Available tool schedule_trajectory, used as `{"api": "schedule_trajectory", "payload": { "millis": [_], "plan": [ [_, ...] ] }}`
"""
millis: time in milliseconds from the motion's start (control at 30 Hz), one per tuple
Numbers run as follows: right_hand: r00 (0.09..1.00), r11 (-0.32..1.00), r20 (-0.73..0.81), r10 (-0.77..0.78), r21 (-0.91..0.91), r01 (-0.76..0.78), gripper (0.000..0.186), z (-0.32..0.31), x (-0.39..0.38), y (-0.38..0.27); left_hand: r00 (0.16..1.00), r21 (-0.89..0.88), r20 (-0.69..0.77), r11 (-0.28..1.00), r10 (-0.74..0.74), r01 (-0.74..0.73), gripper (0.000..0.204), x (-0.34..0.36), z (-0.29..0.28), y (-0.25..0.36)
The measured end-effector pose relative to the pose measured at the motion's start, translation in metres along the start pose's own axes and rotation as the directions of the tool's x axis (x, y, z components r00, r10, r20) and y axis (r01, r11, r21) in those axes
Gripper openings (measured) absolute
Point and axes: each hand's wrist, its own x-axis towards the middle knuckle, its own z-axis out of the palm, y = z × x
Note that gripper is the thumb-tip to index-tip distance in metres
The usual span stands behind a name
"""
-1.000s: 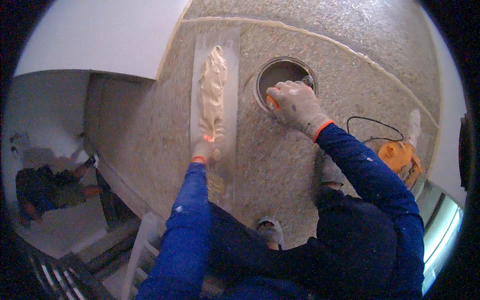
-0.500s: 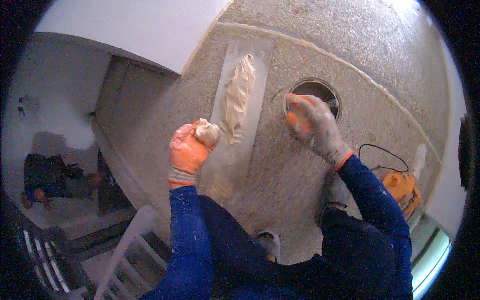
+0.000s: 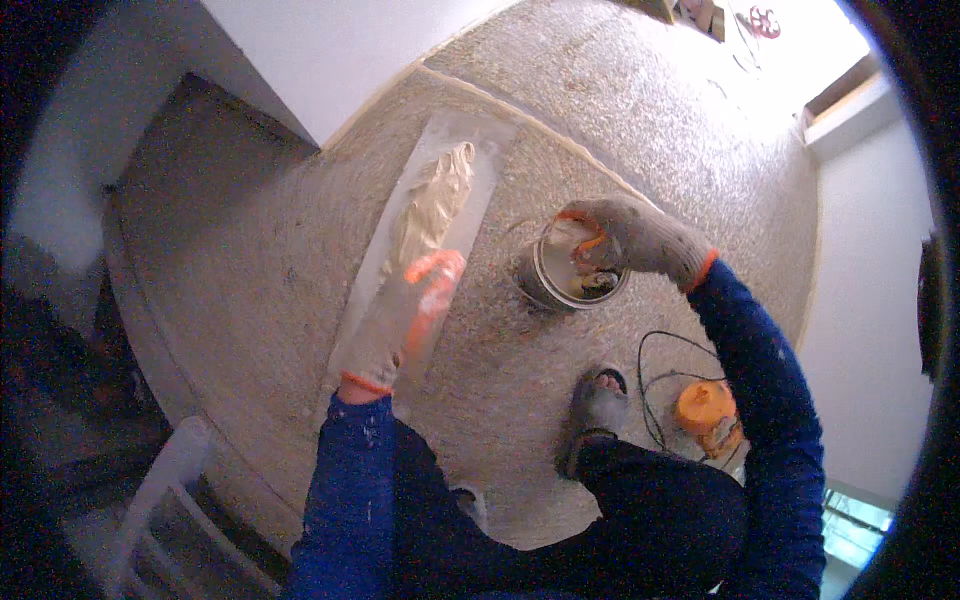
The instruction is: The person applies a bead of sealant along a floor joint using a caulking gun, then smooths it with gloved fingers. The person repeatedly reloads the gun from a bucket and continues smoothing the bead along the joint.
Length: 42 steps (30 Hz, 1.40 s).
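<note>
My left hand (image 3: pixel 392 320), in a grey glove with an orange palm, is over a long pale strip-like panel (image 3: pixel 488 165) that lies on the floor. Motion smears its orange fingers, and I cannot tell what they hold. A thick cream-coloured ridge of paste (image 3: pixel 435 200) runs along the panel just beyond that hand. To the right, my gloved right hand (image 3: pixel 640 240) is closed over the rim of a round metal can (image 3: pixel 548 285), its orange fingertips inside. The can looks tilted; pale residue coats its inner wall, and something dark lies at the bottom.
An orange power tool (image 3: pixel 705 408) with a black cable (image 3: pixel 645 375) lies on the speckled floor at the right, near my sandalled foot (image 3: pixel 600 405). A white wall corner (image 3: pixel 330 60) juts in at the upper left. A pale slatted frame (image 3: pixel 165 490) stands lower left.
My left hand has turned over and come down over the panel; the paste lump it held is no longer visible. My right hand has moved onto the can's rim. The view has shifted.
</note>
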Motion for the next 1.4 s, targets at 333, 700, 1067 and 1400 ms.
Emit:
{"api": "schedule_trajectory", "payload": {
  "millis": [333,700,1067,1400],
  "plan": [
    [0.967,0.785,0.209,-0.147,-0.570,0.242,0.029,0.117,0.080,0.148,0.860,0.450,-0.006,0.770,0.509,-0.452,0.035,0.091,0.064,-0.061],
    [0.930,0.612,0.355,-0.092,-0.717,0.334,0.033,0.106,0.105,0.191,0.941,0.276,-0.284,0.955,0.187,-0.107,0.031,0.086,0.034,-0.044],
    [0.977,0.984,0.131,-0.166,-0.048,0.173,0.042,0.020,0.022,0.167,0.999,-0.483,0.048,0.875,-0.005,0.027,0.037,0.129,0.072,-0.078],
    [0.963,0.925,-0.267,0.046,0.375,0.060,0.033,0.021,-0.024,0.150,0.977,-0.677,-0.204,0.712,0.059,-0.185,0.054,0.183,0.233,-0.047]
  ]
}}
